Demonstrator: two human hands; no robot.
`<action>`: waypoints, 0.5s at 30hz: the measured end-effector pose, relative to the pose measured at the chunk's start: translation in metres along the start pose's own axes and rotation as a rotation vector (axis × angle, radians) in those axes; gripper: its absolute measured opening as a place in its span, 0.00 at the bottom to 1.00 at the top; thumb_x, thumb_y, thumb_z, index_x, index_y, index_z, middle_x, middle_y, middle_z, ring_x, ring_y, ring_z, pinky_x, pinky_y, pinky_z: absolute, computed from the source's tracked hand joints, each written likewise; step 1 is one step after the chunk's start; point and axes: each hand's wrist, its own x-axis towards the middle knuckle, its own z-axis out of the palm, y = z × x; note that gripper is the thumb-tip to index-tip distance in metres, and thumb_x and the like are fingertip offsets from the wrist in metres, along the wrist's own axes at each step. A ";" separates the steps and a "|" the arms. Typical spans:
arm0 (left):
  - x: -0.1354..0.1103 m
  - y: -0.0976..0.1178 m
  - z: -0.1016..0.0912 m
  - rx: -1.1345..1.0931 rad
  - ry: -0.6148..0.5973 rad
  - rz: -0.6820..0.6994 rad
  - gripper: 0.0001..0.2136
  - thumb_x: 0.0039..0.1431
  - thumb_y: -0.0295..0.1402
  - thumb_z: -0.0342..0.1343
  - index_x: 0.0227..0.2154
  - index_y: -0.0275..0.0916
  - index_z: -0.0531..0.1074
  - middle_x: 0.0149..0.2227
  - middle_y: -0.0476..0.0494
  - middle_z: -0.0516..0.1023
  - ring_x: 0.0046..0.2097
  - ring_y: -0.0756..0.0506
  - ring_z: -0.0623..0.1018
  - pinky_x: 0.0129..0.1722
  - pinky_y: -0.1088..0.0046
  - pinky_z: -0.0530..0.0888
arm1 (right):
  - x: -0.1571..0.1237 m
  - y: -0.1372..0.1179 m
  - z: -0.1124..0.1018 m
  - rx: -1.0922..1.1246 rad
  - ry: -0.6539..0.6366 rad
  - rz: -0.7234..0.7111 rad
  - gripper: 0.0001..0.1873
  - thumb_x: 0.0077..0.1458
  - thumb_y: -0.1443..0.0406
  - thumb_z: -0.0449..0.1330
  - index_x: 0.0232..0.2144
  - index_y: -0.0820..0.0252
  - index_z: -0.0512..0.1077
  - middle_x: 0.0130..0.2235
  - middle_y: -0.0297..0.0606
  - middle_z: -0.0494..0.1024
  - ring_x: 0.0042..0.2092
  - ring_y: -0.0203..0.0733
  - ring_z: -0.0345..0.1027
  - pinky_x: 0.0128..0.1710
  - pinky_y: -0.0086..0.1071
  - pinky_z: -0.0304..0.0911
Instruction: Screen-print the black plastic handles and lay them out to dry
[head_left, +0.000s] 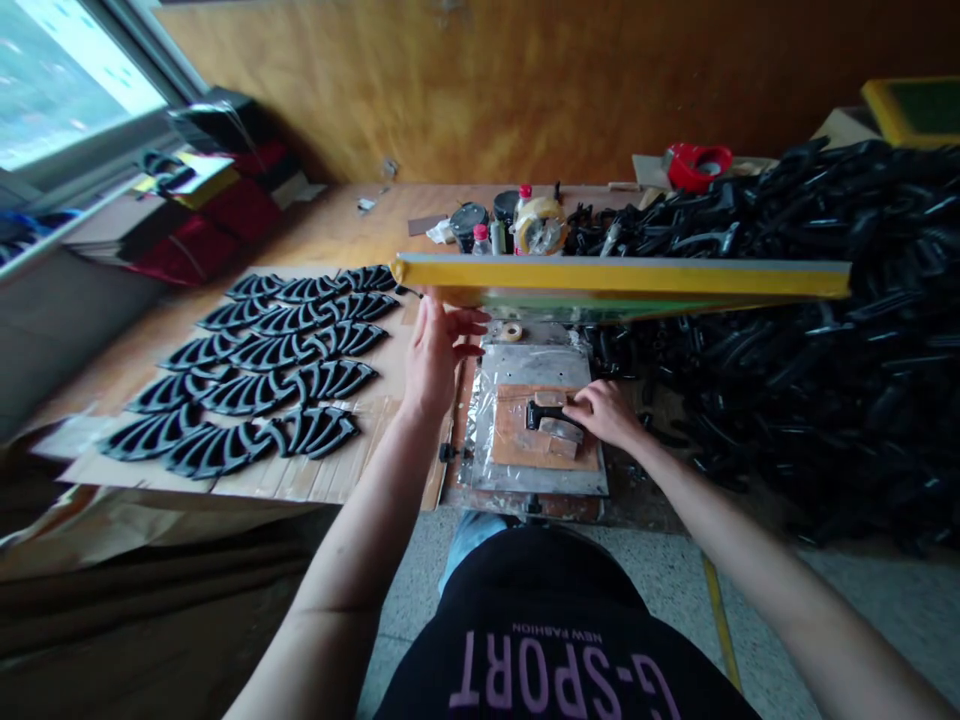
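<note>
one black curved piece [544, 414] sits on a brown board [525, 430], which lies on a metal plate [532, 365] wrapped in clear plastic film, straight ahead of the person's lap. from where i'm watching, the right hand [604, 415] is on top of it, fingers pressed together over the piece's right end and bearing it against the board. two pale flat blocks [561, 435] touch the piece just below. the left hand [442, 350] is up at a yellow-framed printing screen [622, 278] tilted above the plate, its fingers spread, with the fingertips [472, 320] at the frame's lower edge. a small ring of tape [511, 331] lies on the plate beyond the board.

to the left, rows of black fan-shaped pieces [255, 370] lie on a cardboard sheet [375, 470]. to the right is a big heap of black pieces [795, 330]. farther off, a wooden table [337, 225] holds a roll of packing tape [540, 226] among small bottles, and a red tape dispenser [697, 167] sits near the heap. a window [67, 80] is at the far left. below my hands, a black shirt [525, 640] shows pale g-sport lettering.
</note>
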 end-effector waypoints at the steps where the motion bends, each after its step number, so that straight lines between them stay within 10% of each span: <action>1: -0.003 -0.003 0.001 -0.017 0.004 -0.002 0.23 0.59 0.55 0.50 0.44 0.41 0.69 0.33 0.45 0.79 0.32 0.50 0.78 0.26 0.79 0.71 | -0.007 -0.010 0.012 -0.048 -0.049 -0.023 0.10 0.55 0.59 0.63 0.30 0.60 0.72 0.38 0.44 0.76 0.43 0.48 0.67 0.46 0.39 0.61; 4: -0.037 -0.031 -0.001 -0.018 0.001 -0.168 0.24 0.58 0.56 0.51 0.45 0.41 0.68 0.35 0.43 0.80 0.32 0.49 0.78 0.24 0.78 0.72 | -0.019 -0.043 0.027 -0.110 -0.090 0.065 0.05 0.59 0.65 0.58 0.31 0.60 0.70 0.34 0.45 0.76 0.40 0.48 0.66 0.43 0.38 0.61; 7: -0.092 -0.073 -0.004 0.024 -0.175 -0.647 0.26 0.54 0.56 0.55 0.43 0.37 0.70 0.39 0.36 0.80 0.35 0.43 0.80 0.23 0.74 0.74 | -0.028 -0.084 0.024 -0.051 0.014 0.127 0.07 0.62 0.65 0.54 0.33 0.61 0.69 0.32 0.45 0.75 0.39 0.48 0.66 0.41 0.38 0.62; 10: -0.128 -0.102 -0.013 -0.043 -0.104 -0.818 0.24 0.54 0.54 0.57 0.41 0.37 0.70 0.43 0.36 0.80 0.40 0.42 0.80 0.29 0.70 0.77 | -0.038 -0.110 0.020 0.085 0.029 -0.182 0.08 0.63 0.65 0.54 0.33 0.59 0.71 0.37 0.43 0.76 0.44 0.47 0.66 0.45 0.39 0.64; 13: -0.125 -0.113 -0.052 0.044 0.032 -0.718 0.23 0.54 0.54 0.56 0.37 0.36 0.69 0.41 0.37 0.80 0.36 0.44 0.80 0.26 0.74 0.75 | -0.052 -0.078 0.012 0.138 0.006 -0.380 0.09 0.62 0.66 0.55 0.32 0.56 0.74 0.44 0.40 0.77 0.49 0.45 0.66 0.51 0.42 0.63; 15: -0.111 -0.114 -0.100 0.251 0.115 -0.629 0.24 0.56 0.56 0.51 0.37 0.36 0.69 0.39 0.36 0.80 0.33 0.44 0.80 0.23 0.75 0.73 | -0.063 -0.018 0.004 0.013 0.045 -0.186 0.10 0.59 0.67 0.56 0.28 0.55 0.74 0.45 0.42 0.77 0.50 0.49 0.65 0.51 0.46 0.61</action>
